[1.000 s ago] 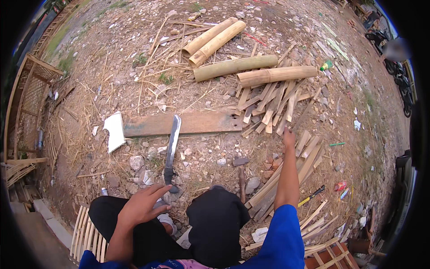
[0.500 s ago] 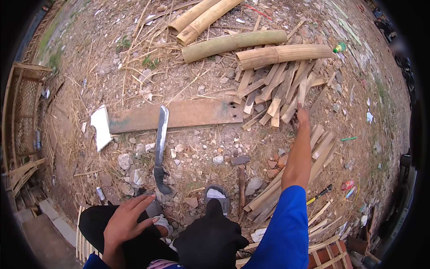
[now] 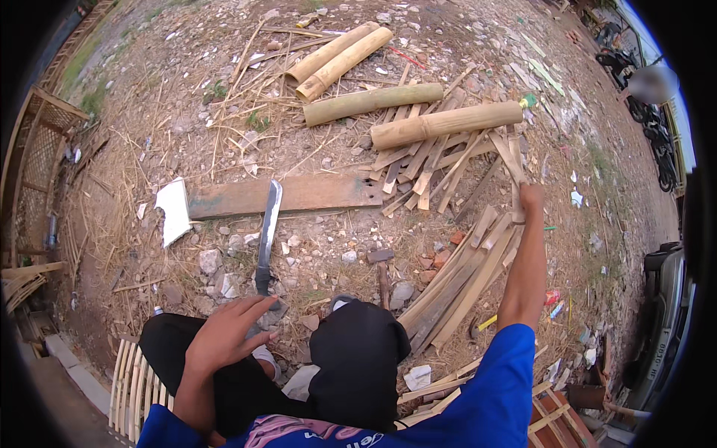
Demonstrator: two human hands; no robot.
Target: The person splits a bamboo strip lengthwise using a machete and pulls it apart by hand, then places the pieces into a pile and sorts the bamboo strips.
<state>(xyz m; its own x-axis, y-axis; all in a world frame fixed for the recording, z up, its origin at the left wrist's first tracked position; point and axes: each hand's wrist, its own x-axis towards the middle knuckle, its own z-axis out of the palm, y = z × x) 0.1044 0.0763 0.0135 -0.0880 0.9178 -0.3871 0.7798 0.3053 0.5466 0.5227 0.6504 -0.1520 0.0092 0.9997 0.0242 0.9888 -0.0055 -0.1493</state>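
Stretched out to the right, my right hand point(image 3: 532, 196) is closed round the near end of a flat bamboo strip point(image 3: 508, 158) at the right side of a loose strip pile point(image 3: 426, 168). Whether a second strip beside it is also gripped, I cannot tell. My left hand point(image 3: 230, 332) hovers by my left knee, its fingers extended and holding nothing. Just beyond it lies a machete point(image 3: 270, 224), its blade tip resting on a wooden plank point(image 3: 299, 196) and its dark handle end partly hidden by my fingers. A neater stack of strips point(image 3: 463, 280) lies nearer my right arm.
Thick bamboo lengths point(image 3: 448, 125) lie across the far pile, with more beyond. A hammer point(image 3: 382, 270) lies before my knee. A white broken piece point(image 3: 173, 211) touches the plank's left end. Stones and straw cover the ground. A vehicle point(image 3: 665, 321) stands at the right edge.
My right hand has moved right and slightly nearer, drawing the strip out sideways from the pile. My left hand has shifted slightly right, and the view has tilted up a little.
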